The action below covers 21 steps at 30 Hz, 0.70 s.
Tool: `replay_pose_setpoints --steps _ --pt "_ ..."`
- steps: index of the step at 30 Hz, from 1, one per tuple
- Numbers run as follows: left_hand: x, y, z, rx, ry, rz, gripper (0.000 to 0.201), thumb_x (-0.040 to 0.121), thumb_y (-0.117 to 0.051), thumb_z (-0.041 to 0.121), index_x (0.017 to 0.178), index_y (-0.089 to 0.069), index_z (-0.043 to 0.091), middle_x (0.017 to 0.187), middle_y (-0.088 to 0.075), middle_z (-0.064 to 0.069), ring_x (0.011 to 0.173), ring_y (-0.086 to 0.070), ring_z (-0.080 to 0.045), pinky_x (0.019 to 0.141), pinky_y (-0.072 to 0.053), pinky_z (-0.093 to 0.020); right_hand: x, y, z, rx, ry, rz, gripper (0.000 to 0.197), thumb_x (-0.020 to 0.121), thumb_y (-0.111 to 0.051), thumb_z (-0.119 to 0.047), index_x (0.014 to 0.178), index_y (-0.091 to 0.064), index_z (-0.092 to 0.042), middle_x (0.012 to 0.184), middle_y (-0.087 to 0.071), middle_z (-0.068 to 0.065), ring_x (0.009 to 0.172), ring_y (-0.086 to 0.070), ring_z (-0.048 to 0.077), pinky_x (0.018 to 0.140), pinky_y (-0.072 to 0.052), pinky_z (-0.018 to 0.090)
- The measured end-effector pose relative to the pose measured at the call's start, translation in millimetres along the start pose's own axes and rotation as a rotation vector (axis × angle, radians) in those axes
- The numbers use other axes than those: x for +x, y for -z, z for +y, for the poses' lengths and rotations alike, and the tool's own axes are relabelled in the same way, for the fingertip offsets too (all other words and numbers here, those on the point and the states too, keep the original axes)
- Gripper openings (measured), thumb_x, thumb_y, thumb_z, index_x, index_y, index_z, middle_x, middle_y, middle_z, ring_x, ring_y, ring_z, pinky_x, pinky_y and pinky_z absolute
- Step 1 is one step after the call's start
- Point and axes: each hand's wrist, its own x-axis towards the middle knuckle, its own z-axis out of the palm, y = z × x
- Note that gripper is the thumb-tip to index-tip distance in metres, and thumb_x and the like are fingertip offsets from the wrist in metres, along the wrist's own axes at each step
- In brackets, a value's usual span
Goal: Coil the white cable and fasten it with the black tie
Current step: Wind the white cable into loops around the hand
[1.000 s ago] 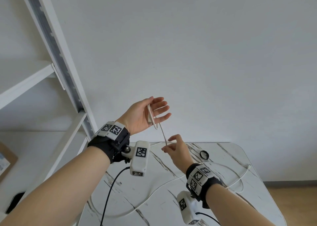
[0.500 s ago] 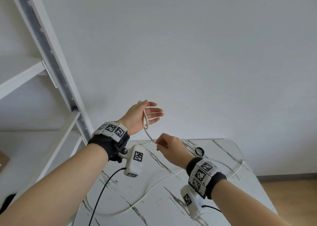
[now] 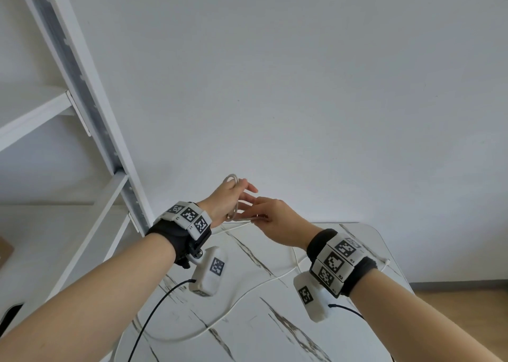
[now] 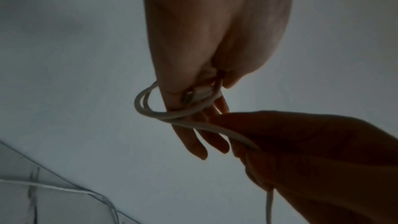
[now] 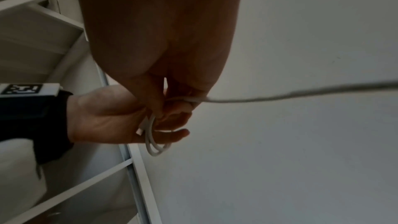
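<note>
Above table (image 3: 316,331), 2 hands hold 1 white cable (image 3: 234,309).

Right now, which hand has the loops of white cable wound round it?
The left hand. The white cable circles it in a few loops, fingers straight. The right hand only pinches the loose strand leading off the coil toward the table.

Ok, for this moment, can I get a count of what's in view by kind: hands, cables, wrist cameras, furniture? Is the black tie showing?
Hands: 2 (left hand, right hand, both holding the cable)
White cable: 1
Wrist cameras: 2 (left wrist camera, right wrist camera)
Furniture: 2 (marble table, white shelf unit)
Black tie: 0 in view
Total: 7
</note>
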Motion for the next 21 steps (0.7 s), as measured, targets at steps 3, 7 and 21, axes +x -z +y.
replay_pose_setpoints --steps 3,7,21 --pt "-1 0 -3 0.017 0.024 -0.051 0.031 0.102 -0.029 0.030 0.092 -0.048 0.008 0.087 -0.061 -0.019 0.055 -0.061 -0.020 0.058 -0.053 -0.031 1 8 -2 0.001 -0.038 0.050 0.014 0.082 -0.064 -0.003 0.084 -0.066 -0.017 0.074 -0.061 -0.014 0.074 -0.059 0.018 0.071 -0.047 0.017" --pt "-2 -2 -9 -0.018 0.107 -0.175 0.034 0.101 -0.035 0.033 0.097 -0.050 0.003 0.075 -0.063 -0.014 0.047 -0.063 -0.020 0.051 -0.053 -0.028 6 19 -7 -0.008 -0.109 0.060 0.023 0.074 -0.073 -0.009 0.071 -0.050 -0.014 0.068 -0.064 0.002 0.068 -0.062 0.024 0.066 -0.050 0.035" --pt "-16 0 -5 -0.184 0.297 -0.440 0.052 0.100 -0.022 0.040 0.093 -0.060 0.004 0.037 -0.035 0.006 0.029 -0.027 -0.004 0.039 -0.022 -0.017 14 52 -3 0.112 -0.136 0.000 0.022 0.068 -0.081 -0.013 0.080 -0.063 -0.011 0.084 -0.071 0.009 0.067 -0.064 0.012 0.073 -0.055 0.033"
